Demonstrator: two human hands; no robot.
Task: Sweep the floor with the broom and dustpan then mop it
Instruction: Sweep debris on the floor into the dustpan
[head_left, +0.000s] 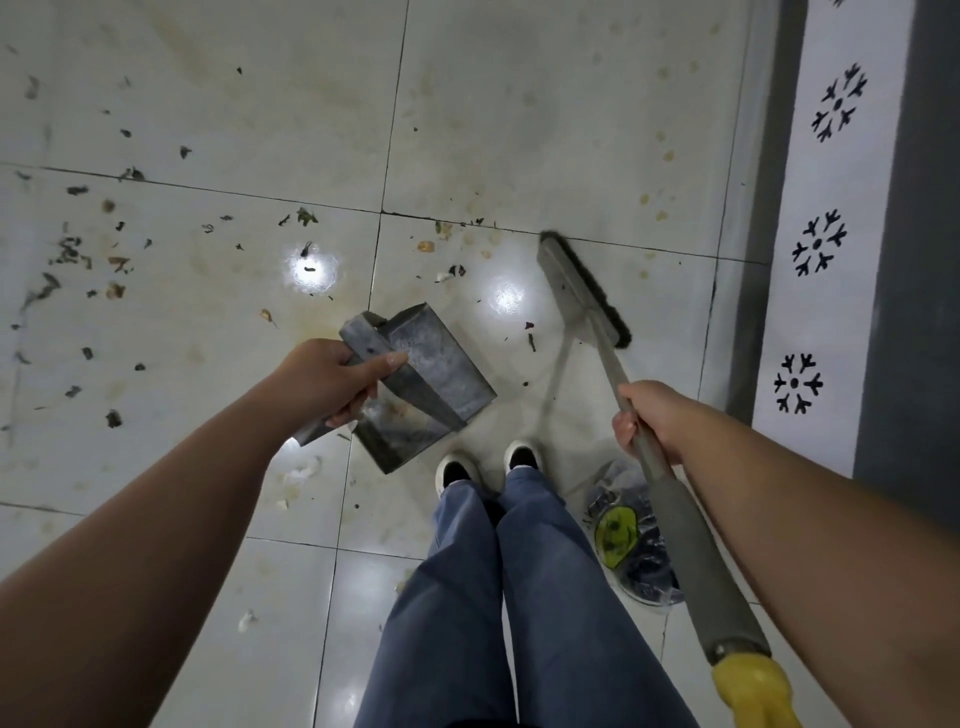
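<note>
- Left hand (332, 376) wrapped round the handle of a grey metal dustpan (423, 379); thumb laid along the top of the handle, fingers curled beneath; pan held up off the floor, tilted, open mouth turned toward the lower left of the view, pale dust smeared inside
- Right hand (652, 418) clenched round the grey shaft of a long-handled broom (582, 291) with a flat grey head and dark bristles; head down on the floor ahead and to the right of the feet, bristle edge facing the wall side; shaft thickening into a grey foam sleeve near the body, ending in a yellow plastic grip at the bottom right edge
- Pale glossy floor tiles (519, 104) with dark grout lines, yellowish stains and two bright light reflections
- Dark leaf scraps and crumbs (72, 252) strewn mostly over the left half, a few bits between dustpan and broom head
- White-toed shoes (488, 465) and blue-grey trouser legs (519, 597) planted just below the dustpan
- Crumpled clear plastic bag with a lime-green patch (623, 535) lying on the floor right of the legs, partly behind the broom shaft
- White wall strip with black snowflake-like motifs (818, 244) along the right, grey bands on either side
</note>
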